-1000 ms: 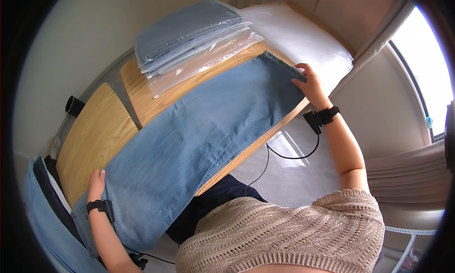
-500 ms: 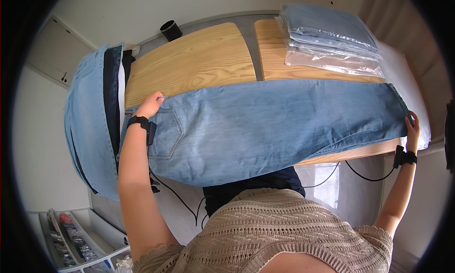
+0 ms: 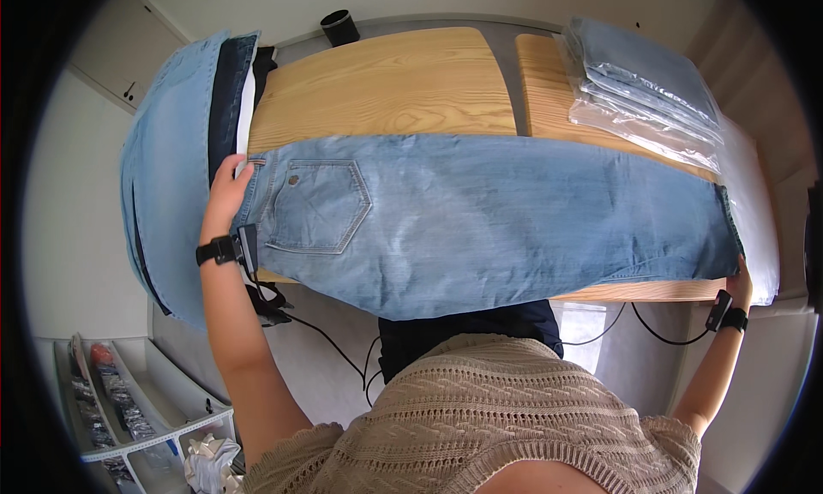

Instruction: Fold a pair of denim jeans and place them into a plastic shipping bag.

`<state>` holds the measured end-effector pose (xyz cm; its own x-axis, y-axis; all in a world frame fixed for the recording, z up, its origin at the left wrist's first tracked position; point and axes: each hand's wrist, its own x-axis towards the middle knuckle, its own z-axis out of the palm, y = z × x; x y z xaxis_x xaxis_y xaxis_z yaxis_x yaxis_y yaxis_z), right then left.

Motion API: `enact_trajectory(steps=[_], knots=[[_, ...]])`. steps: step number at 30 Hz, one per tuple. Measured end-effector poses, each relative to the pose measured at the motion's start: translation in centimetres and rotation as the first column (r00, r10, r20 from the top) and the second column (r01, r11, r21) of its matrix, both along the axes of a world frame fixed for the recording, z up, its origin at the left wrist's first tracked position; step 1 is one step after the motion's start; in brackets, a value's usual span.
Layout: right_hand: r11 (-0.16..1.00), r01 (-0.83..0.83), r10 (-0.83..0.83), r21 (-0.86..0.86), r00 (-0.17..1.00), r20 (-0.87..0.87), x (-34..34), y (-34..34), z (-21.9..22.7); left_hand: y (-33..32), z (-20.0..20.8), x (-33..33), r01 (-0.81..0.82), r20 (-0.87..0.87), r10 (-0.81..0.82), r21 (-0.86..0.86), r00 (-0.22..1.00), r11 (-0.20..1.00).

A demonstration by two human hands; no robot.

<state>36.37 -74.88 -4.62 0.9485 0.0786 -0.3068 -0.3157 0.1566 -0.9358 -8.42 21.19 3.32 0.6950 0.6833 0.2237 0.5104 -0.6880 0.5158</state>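
A pair of blue jeans [image 3: 489,220] lies folded lengthwise across the wooden table, back pocket at the left and leg hem at the right. My left hand [image 3: 227,194] is closed at the waistband's far corner, thumb and fingers pinching its edge. At the other end, my right hand [image 3: 740,281] grips the near corner of the hem; its fingers are partly hidden. A dark band with a small box sits on each wrist.
A pile of jeans [image 3: 167,177] hangs over the table's left end. Bagged folded jeans [image 3: 647,83] are stacked at the back right, beside clear plastic bags [image 3: 754,211]. A black bin [image 3: 340,28] stands behind the wooden table [image 3: 386,83]. Cables [image 3: 330,344] hang below; a divided organizer [image 3: 146,400] sits lower left.
My left hand has moved from the far edge above the pocket leftward to the waistband. The pocket and waistband now lie flatter and more exposed. My right hand stays at the hem.
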Motion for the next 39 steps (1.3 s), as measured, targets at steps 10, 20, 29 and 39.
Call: enact_trajectory(steps=[10,20,29,39], knots=[[0.980,0.128,-0.155,-0.155,0.971,-0.184,1.4,5.1,-3.8,-6.9,-6.0,-12.6,-0.546,0.123,0.745,-0.605,0.655,0.580],[0.837,0.323,-0.351,-0.442,0.936,0.021,1.4,7.7,0.4,-7.6,-4.9,-8.1,-0.371,0.279,0.639,-0.624,0.717,0.688],[0.921,0.207,-0.262,-0.330,0.956,-0.131,-1.4,8.9,-3.5,-4.2,-5.6,-9.8,-0.423,0.271,0.671,-0.602,0.690,0.677],[0.827,0.267,-0.321,-0.494,0.947,-0.026,-2.5,11.1,-4.1,-24.9,-5.8,-5.9,0.570,-0.247,-0.515,0.300,0.821,0.765]])
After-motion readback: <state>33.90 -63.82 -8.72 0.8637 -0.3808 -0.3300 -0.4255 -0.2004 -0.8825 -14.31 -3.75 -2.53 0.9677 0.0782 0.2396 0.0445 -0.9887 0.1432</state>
